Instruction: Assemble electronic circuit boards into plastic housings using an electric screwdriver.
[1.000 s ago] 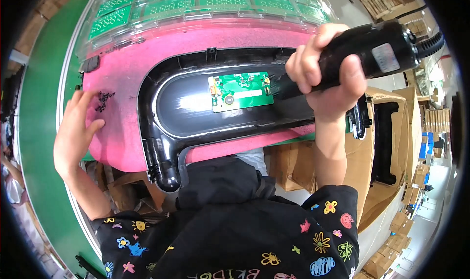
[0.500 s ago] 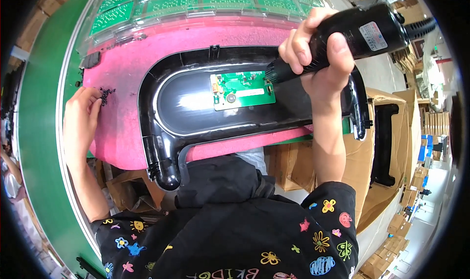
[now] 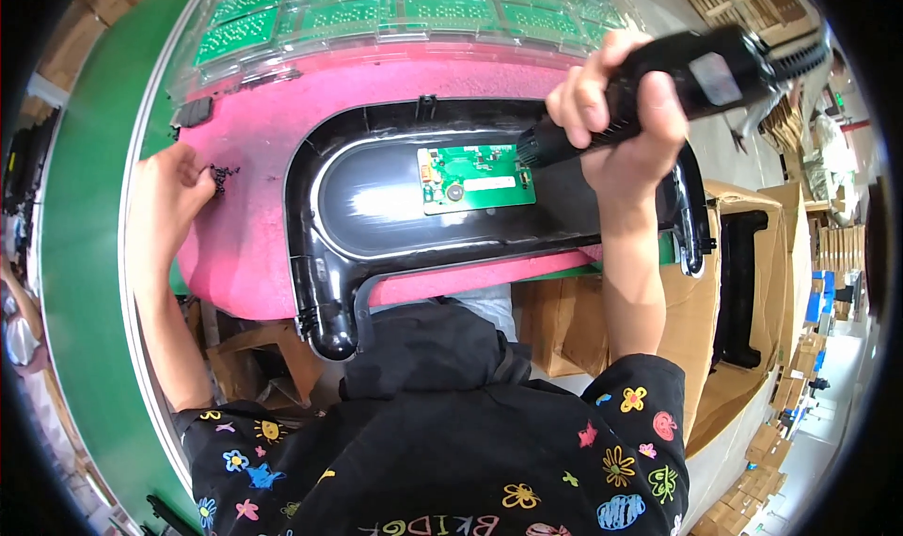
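Note:
My right hand [image 3: 628,127] is wrapped round a black electric screwdriver [image 3: 685,73], its nose pointing down left over the right end of a green circuit board [image 3: 484,197]. The bit's tip is hidden. The board lies inside a glossy black curved plastic housing [image 3: 376,212] that rests on a pink foam mat [image 3: 235,263]. At the mat's left edge my left hand [image 3: 169,202] has its fingers curled in and pinched beside a small pile of tiny black screws [image 3: 223,179]. Whatever sits between those fingertips, if anything, is too small to make out.
Clear plastic trays [image 3: 376,33] of green circuit boards stand along the mat's far side. A small dark block [image 3: 195,113] lies at its far left corner. To the right, an open cardboard box [image 3: 701,348] holds another black housing [image 3: 743,287]. A cord trails from the screwdriver.
My left hand has shifted slightly at the screw pile, its fingers curling differently. The screwdriver has dipped a little, staying over the board's right end. The whole view has shifted slightly.

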Motion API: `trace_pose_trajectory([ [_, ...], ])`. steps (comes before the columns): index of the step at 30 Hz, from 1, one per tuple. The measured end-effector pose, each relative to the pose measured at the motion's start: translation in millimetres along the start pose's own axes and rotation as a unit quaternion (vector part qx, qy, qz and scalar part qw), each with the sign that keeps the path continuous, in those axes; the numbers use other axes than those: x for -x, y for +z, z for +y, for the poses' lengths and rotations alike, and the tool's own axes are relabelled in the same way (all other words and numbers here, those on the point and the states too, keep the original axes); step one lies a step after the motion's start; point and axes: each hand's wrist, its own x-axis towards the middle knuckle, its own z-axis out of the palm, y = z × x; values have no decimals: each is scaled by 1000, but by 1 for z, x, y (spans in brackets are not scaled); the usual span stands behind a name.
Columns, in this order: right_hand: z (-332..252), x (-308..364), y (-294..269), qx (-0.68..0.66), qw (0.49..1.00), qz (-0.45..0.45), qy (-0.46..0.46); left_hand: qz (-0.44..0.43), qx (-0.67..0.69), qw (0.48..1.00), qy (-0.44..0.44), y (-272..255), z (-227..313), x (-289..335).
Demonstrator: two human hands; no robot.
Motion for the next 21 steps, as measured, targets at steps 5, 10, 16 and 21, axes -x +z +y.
trace_pose_trajectory([
  [5, -4, -3, 34, -132, 983, 125, 16, -5, 232, 956, 176, 9, 78, -17],
  [10, -17, -2, 61, -186, 976, 108, -12, -245, 405, 853, 220, 24, 131, -36],
  [16, -40, 13, 68, -117, 991, 35, -58, -347, 522, 754, 198, 49, 119, -33],
  [21, -44, 16, 77, -80, 992, -27, -90, -294, 411, 807, 305, 54, 117, -25],
])
